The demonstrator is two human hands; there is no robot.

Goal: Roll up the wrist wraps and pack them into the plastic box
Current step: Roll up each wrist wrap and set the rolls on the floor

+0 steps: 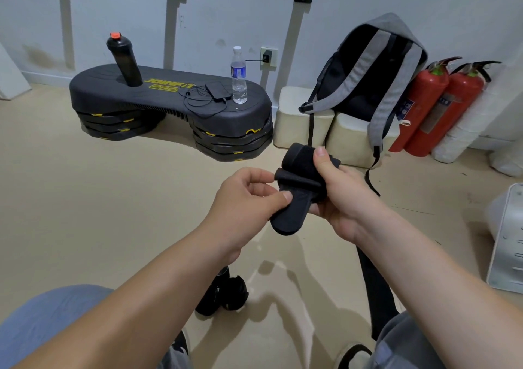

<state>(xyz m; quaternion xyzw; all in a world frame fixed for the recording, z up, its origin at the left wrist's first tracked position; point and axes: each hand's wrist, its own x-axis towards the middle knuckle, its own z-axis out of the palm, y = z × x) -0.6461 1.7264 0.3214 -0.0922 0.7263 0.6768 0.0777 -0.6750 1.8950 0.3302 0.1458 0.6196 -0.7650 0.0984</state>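
Shaker bottle (124, 60): black, orange cap on, upright on the step platform (169, 96) (contents hidden).
Floor wraps (223, 292): dark bundle on the floor between my knees.
Water bottle (239, 77): clear, capped, on the platform's right end.
Left hand (249, 196): thumb and fingers pinch the wrap's flat tab.
Wrist wrap (300, 181): black, partly rolled, held in the air between my hands.
Right hand (339, 196): fingers curled round the roll, thumb on top.
Backpack (368, 79): grey, propped against the wall; interior unseen.
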